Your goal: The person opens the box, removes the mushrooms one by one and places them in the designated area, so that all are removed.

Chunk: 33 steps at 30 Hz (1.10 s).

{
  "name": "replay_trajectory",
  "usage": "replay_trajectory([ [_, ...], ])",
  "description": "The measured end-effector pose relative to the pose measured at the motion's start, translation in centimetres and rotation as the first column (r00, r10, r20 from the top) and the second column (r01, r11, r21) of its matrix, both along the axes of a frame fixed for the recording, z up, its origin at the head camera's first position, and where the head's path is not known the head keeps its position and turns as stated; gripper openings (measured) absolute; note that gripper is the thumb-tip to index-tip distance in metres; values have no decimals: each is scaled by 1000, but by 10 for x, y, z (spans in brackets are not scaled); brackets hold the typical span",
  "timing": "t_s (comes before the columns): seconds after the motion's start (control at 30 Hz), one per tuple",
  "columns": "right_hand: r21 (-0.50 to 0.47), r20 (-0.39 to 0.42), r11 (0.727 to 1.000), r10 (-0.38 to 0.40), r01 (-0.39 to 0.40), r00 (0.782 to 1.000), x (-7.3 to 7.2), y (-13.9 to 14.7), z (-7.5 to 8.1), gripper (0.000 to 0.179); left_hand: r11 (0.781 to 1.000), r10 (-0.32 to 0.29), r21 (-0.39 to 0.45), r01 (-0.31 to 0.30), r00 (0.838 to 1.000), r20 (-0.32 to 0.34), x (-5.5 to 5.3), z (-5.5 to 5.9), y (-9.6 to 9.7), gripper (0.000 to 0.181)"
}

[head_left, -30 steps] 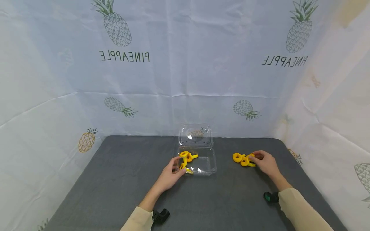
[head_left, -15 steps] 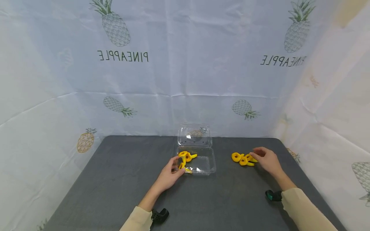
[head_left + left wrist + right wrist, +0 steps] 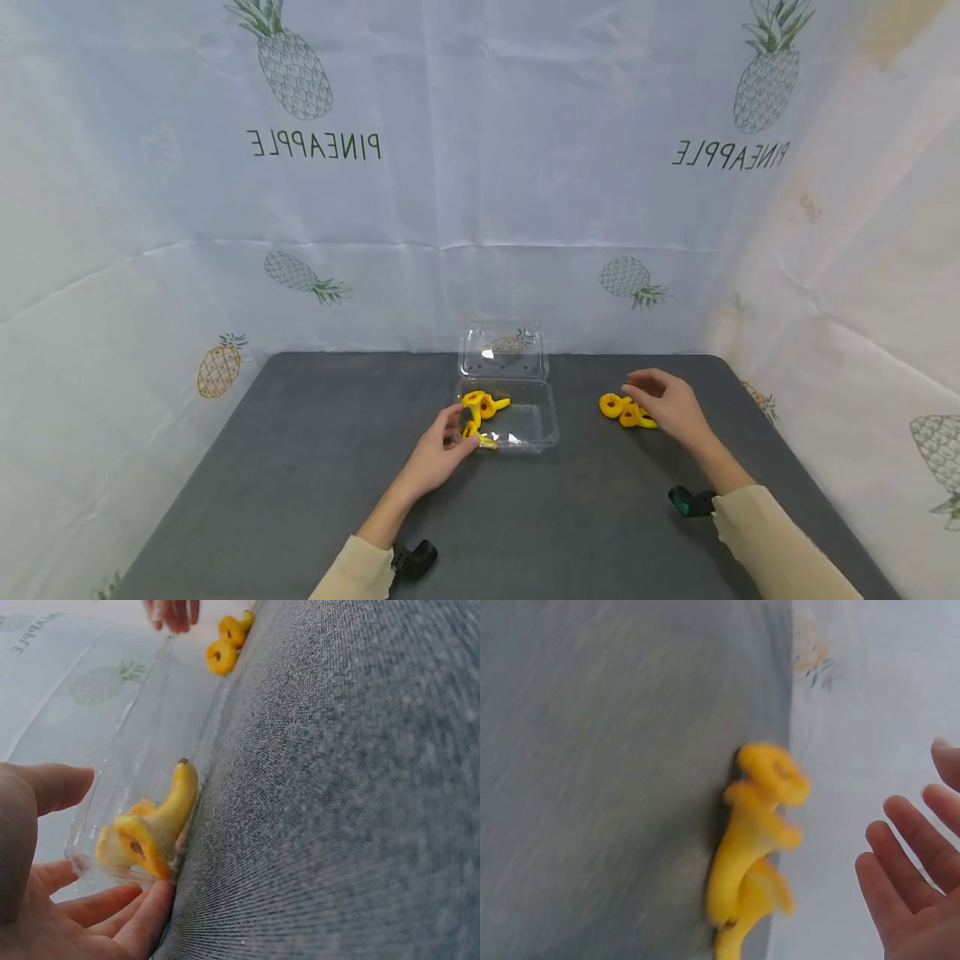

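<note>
I have my left hand (image 3: pixel 437 454) curled round the clear clamshell box (image 3: pixel 527 417) at its 8 o'clock corner. Yellow chanterelle mushrooms (image 3: pixel 477 414) lie in its 9 o'clock side. At 3 o'clock, my right hand (image 3: pixel 670 408) holds nothing, fingers loose, near more chanterelles (image 3: pixel 629 419). Grabbing fast might scatter them; pushing might tip the box.

A hand could pass over the dark table (image 3: pixel 588 500) between the clear box (image 3: pixel 531 418) and the yellow pieces (image 3: pixel 611 406) to its right, coming from the near side. The left hand (image 3: pixel 438 452) bars the box's left side, the raised lid (image 3: pixel 504 365) its far side, and the right hand (image 3: pixel 670 408) hangs above the pieces
</note>
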State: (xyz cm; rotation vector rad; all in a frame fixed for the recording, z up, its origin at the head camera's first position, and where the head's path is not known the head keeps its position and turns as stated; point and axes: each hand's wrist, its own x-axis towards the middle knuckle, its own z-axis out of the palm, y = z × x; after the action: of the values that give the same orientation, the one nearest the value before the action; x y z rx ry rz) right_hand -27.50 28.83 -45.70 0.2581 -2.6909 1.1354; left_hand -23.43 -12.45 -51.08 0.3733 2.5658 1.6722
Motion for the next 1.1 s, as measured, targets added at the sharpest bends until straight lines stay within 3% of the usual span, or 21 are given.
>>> replay_trajectory([
  [0.43,-68,-6,993,93,-93,996,-1,-42,17,42,1000,-3,-2,3,1000,10,-3,0,0,70],
  [1.1,-123,-51,967,218,-222,975,-6,-99,18,37,1000,-4,-15,4,1000,8,-3,1,0,69],
])
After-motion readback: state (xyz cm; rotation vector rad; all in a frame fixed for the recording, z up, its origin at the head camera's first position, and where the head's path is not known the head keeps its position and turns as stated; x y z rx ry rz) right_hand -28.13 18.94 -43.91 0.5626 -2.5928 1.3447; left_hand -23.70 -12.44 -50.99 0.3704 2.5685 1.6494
